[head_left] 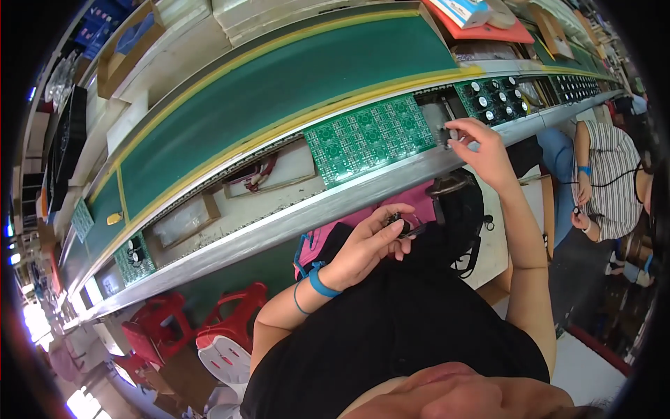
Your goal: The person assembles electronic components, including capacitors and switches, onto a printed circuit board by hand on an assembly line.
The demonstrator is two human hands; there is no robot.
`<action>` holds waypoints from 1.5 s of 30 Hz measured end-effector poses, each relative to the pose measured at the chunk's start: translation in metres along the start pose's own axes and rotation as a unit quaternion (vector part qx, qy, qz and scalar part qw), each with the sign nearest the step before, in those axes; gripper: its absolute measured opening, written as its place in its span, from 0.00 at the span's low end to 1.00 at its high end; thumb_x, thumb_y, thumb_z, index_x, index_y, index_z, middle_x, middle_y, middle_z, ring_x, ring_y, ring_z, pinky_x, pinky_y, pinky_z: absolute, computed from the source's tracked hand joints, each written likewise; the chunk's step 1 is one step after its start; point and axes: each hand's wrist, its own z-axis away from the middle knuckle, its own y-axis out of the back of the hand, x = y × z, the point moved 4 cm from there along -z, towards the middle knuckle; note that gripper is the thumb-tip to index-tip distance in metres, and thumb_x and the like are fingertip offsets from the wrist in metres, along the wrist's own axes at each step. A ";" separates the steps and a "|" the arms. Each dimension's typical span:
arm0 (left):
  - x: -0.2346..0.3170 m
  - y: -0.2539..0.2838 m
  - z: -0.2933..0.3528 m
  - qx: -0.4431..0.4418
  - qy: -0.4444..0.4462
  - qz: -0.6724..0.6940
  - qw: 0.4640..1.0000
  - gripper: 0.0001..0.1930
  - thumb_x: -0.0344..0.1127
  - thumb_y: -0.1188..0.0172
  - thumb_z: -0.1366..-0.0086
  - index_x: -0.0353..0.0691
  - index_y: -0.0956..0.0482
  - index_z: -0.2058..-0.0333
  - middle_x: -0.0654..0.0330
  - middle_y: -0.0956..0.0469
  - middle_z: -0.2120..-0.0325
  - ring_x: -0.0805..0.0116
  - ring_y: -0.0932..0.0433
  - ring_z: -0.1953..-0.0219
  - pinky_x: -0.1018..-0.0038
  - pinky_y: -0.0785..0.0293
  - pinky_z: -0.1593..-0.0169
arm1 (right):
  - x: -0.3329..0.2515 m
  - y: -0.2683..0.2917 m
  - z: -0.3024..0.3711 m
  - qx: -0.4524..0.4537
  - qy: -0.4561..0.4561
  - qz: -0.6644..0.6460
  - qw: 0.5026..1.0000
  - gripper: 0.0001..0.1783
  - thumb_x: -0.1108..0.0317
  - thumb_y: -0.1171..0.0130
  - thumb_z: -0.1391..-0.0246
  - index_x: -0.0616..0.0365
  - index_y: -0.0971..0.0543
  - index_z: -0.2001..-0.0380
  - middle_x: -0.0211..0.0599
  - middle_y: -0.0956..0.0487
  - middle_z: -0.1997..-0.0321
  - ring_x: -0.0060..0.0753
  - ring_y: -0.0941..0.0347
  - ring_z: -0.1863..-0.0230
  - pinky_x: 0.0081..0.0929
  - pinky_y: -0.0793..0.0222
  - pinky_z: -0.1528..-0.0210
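Observation:
My left hand (370,244), with a blue band on its wrist, is closed around small black components (398,222) in front of my chest. Their exact kind is too small to tell. My right hand (484,150) is over the metal rail with thumb and forefinger bent together in a pinch. Something small and greyish shows at the fingertips, too unclear to name. Just left of these fingers lies a green circuit board (370,140) on the conveyor rails, with no tall parts visible on it. Right of the hand is another board (492,99) bearing several black, white-topped round components.
A silver rail (272,220) runs along the near side of the line. Beyond it stretches a green work surface (293,84) edged with yellow tape. Red chairs (234,307) stand below left. At the right, another person in a striped shirt (614,174) handles something small.

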 end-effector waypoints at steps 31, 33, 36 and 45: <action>0.005 0.009 -0.003 0.002 -0.009 0.157 0.988 0.21 0.55 0.59 0.31 0.43 0.35 0.56 0.62 0.33 0.69 0.73 0.35 0.72 0.79 0.41 0.72 | -0.016 -0.039 -0.037 -0.164 0.094 0.140 0.972 0.14 0.73 0.41 0.51 0.64 0.22 0.59 0.40 0.24 0.65 0.41 0.26 0.67 0.31 0.31 0.64; 0.009 0.005 -0.005 0.002 -0.011 0.156 0.988 0.20 0.55 0.58 0.31 0.44 0.35 0.55 0.63 0.34 0.69 0.73 0.35 0.71 0.78 0.41 0.71 | -0.019 -0.041 -0.038 -0.185 0.123 0.167 0.961 0.14 0.73 0.41 0.51 0.63 0.22 0.59 0.41 0.24 0.64 0.43 0.26 0.65 0.33 0.30 0.62; 0.011 0.000 -0.009 -0.001 -0.025 0.143 0.989 0.21 0.54 0.58 0.31 0.42 0.35 0.53 0.62 0.35 0.70 0.72 0.36 0.71 0.78 0.40 0.70 | -0.021 -0.048 -0.024 -0.135 0.158 0.228 0.951 0.15 0.71 0.42 0.50 0.62 0.22 0.57 0.43 0.23 0.60 0.45 0.26 0.60 0.34 0.30 0.57; 0.004 0.005 -0.019 0.022 0.018 -0.024 0.999 0.30 0.63 0.62 0.34 0.37 0.33 0.58 0.62 0.33 0.80 0.73 0.38 0.80 0.79 0.41 0.74 | -0.092 -0.018 0.013 -0.112 0.311 0.051 0.942 0.20 0.81 0.41 0.59 0.54 0.21 0.59 0.39 0.24 0.52 0.46 0.28 0.53 0.34 0.29 0.52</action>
